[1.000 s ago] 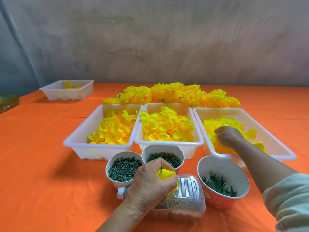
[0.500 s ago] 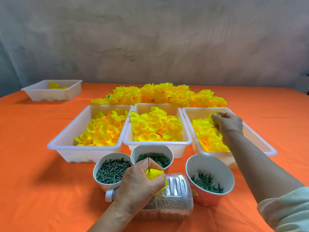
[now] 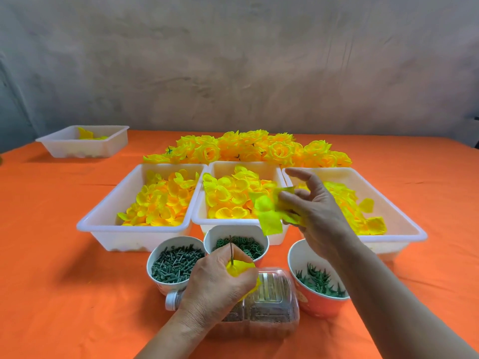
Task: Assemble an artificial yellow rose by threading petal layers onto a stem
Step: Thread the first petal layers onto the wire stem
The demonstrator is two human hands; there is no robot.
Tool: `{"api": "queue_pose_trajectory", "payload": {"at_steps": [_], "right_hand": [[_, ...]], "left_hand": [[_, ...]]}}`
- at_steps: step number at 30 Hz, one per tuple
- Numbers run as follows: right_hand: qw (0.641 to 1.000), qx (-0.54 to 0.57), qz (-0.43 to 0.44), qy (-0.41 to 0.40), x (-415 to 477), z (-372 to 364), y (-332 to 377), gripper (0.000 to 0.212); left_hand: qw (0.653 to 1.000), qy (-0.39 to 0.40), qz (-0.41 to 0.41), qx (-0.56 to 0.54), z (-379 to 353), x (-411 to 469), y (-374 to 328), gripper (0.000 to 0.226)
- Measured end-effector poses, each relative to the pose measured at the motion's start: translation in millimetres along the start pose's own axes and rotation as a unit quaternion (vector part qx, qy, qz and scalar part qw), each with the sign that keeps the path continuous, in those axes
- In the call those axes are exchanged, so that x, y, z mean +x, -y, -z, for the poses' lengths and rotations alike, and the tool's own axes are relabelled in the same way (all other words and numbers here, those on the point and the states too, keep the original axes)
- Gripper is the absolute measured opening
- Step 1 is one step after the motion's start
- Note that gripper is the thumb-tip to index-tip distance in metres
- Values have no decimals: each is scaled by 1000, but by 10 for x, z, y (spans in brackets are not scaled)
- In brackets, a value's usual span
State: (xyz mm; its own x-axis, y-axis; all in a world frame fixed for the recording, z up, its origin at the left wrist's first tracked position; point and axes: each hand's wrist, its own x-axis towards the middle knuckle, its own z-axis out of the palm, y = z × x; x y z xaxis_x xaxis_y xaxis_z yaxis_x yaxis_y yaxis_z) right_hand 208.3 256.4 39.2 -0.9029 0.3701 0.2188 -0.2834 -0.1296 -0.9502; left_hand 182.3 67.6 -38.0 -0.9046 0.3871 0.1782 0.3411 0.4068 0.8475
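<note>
My left hand (image 3: 220, 283) grips a partly built yellow rose (image 3: 239, 268) low at the centre, with a thin dark stem (image 3: 231, 248) sticking straight up out of it. My right hand (image 3: 315, 211) is raised above the front edge of the bins and pinches a yellow petal layer (image 3: 268, 212) that hangs to its left. Its index finger points up. The right bin (image 3: 404, 224) of large petals lies behind that hand.
Two more white bins hold petals: left bin (image 3: 103, 224), middle bin (image 3: 204, 211). Finished roses (image 3: 248, 149) are piled behind. Three cups in front hold green pegs (image 3: 176, 263), rings (image 3: 241, 244) and calyxes (image 3: 320, 281). A clear bottle (image 3: 267, 307) lies under my left hand. A small bin (image 3: 85, 142) stands far left.
My right hand has lifted out of the right bin with a petal layer and moved left and toward me. My left hand has kept holding the rose and stem.
</note>
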Motion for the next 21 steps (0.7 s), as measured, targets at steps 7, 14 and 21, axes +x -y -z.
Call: {"api": "queue_pose_trajectory", "payload": {"at_steps": [7, 14, 21], "right_hand": [[999, 32, -2, 38, -265, -214, -57, 41], [997, 50, -38, 38, -365, -283, -13, 22], [992, 48, -68, 92, -450, -418, 49, 31]], "left_hand": [[1000, 13, -2, -17, 9, 2, -2, 24], [1000, 9, -18, 2, 12, 7, 7, 31], [999, -9, -30, 21, 15, -5, -30, 25]]}}
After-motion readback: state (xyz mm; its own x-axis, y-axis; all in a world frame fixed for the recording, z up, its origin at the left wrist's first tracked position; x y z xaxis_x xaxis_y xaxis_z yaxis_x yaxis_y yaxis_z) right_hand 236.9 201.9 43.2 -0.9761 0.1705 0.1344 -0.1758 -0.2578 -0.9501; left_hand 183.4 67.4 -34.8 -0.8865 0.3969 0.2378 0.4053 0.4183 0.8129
